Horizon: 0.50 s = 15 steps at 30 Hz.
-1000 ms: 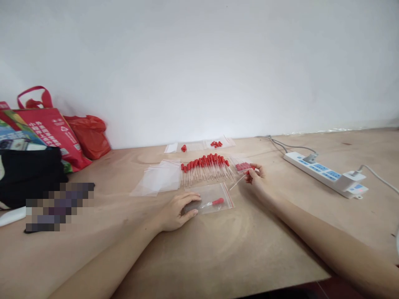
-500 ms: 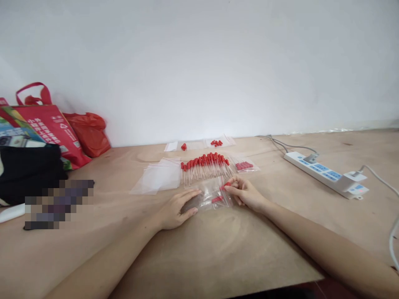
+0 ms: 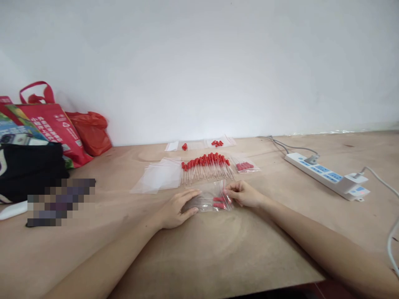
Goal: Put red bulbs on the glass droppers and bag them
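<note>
A clear zip bag lies flat on the wooden table, with red-capped droppers inside near its opening. My left hand rests over the bag's left end, thumb and fingers apart. At the opening on the right, my right hand pinches the bag's edge. Behind the bag, a row of red-capped clear droppers fans out. Flat bags are stacked to the left of that row, and a bag with several red-capped pieces sits to its right.
Farther back lie bags with small red caps. A white power strip with cables is on the right. Red bags, a black cloth item and a blurred object are on the left.
The red-capped dropper that my right hand held at the opening now lies inside the bag beside the other. My right fingers have moved slightly down onto the bag's edge.
</note>
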Each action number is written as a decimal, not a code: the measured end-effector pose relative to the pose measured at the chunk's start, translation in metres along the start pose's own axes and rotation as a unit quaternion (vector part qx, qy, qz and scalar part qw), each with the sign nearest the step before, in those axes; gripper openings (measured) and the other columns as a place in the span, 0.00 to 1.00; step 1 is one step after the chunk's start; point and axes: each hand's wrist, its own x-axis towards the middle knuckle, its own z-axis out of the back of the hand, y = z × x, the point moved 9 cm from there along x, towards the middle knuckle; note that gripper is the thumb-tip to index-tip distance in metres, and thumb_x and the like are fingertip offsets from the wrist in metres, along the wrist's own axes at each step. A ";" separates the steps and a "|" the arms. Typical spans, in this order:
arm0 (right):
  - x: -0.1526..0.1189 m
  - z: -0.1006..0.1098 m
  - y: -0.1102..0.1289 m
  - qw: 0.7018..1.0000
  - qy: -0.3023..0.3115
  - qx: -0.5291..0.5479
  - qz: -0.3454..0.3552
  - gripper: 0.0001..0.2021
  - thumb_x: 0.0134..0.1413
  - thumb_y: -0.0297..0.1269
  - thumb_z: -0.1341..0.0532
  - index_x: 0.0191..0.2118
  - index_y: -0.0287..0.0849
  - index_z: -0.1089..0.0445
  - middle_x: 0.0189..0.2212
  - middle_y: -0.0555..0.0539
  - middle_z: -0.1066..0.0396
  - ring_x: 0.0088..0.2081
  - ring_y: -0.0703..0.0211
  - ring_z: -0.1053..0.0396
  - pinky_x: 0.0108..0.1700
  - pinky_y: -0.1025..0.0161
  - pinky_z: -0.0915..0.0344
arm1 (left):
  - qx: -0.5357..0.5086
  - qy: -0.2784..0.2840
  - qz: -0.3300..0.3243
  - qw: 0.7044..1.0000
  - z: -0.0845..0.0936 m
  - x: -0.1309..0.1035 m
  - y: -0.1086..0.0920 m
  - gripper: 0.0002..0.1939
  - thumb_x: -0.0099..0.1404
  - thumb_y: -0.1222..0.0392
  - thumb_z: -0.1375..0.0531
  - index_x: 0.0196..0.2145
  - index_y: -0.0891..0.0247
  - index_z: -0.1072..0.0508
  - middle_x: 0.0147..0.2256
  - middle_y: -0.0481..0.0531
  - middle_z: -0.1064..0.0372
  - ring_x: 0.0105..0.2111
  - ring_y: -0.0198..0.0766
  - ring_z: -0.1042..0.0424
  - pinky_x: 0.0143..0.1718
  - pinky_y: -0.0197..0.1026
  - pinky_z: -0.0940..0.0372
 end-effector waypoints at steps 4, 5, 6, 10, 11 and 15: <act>0.011 0.060 0.010 0.962 -0.203 -0.175 0.052 0.06 0.43 0.37 0.43 0.24 0.40 0.34 0.23 0.50 0.32 0.24 0.64 0.36 0.28 0.67 0.42 | -0.002 0.005 -0.007 1.000 -0.001 0.000 -0.001 0.19 0.61 0.56 0.48 0.50 0.60 0.40 0.53 0.54 0.42 0.53 0.43 0.43 0.53 0.48 0.46; 0.014 0.075 0.011 0.940 -0.252 -0.226 0.043 0.04 0.43 0.35 0.43 0.25 0.40 0.34 0.24 0.49 0.31 0.27 0.63 0.35 0.30 0.66 0.41 | -0.004 0.005 -0.008 1.000 -0.001 0.000 -0.001 0.17 0.61 0.57 0.48 0.49 0.60 0.40 0.52 0.55 0.42 0.52 0.43 0.43 0.52 0.48 0.46; 0.020 0.084 0.010 0.924 -0.273 -0.268 0.024 0.04 0.42 0.34 0.43 0.27 0.40 0.35 0.26 0.48 0.31 0.29 0.61 0.34 0.31 0.66 0.41 | -0.007 0.003 -0.008 1.000 -0.001 0.000 -0.001 0.16 0.61 0.57 0.48 0.48 0.60 0.39 0.52 0.55 0.42 0.52 0.43 0.42 0.52 0.48 0.45; 0.049 0.096 0.000 0.892 -0.271 -0.355 -0.071 0.13 0.43 0.36 0.43 0.38 0.38 0.37 0.30 0.43 0.30 0.34 0.56 0.33 0.33 0.63 0.40 | -0.016 -0.003 -0.010 1.000 0.000 -0.001 -0.001 0.10 0.61 0.58 0.48 0.41 0.60 0.39 0.51 0.56 0.41 0.51 0.43 0.40 0.50 0.47 0.44; 0.055 0.094 -0.002 0.889 -0.260 -0.366 -0.090 0.15 0.42 0.35 0.42 0.39 0.38 0.37 0.31 0.42 0.30 0.35 0.54 0.32 0.33 0.63 0.40 | -0.018 -0.003 -0.011 1.000 0.000 -0.001 -0.001 0.09 0.61 0.58 0.48 0.40 0.60 0.39 0.51 0.56 0.41 0.50 0.43 0.40 0.49 0.47 0.44; 0.071 0.089 -0.004 0.880 -0.244 -0.388 -0.122 0.16 0.39 0.31 0.40 0.39 0.38 0.36 0.35 0.37 0.30 0.38 0.48 0.32 0.32 0.61 0.39 | -0.028 -0.003 -0.008 1.000 0.001 -0.002 -0.002 0.07 0.61 0.59 0.48 0.38 0.61 0.40 0.50 0.56 0.41 0.50 0.42 0.40 0.49 0.47 0.44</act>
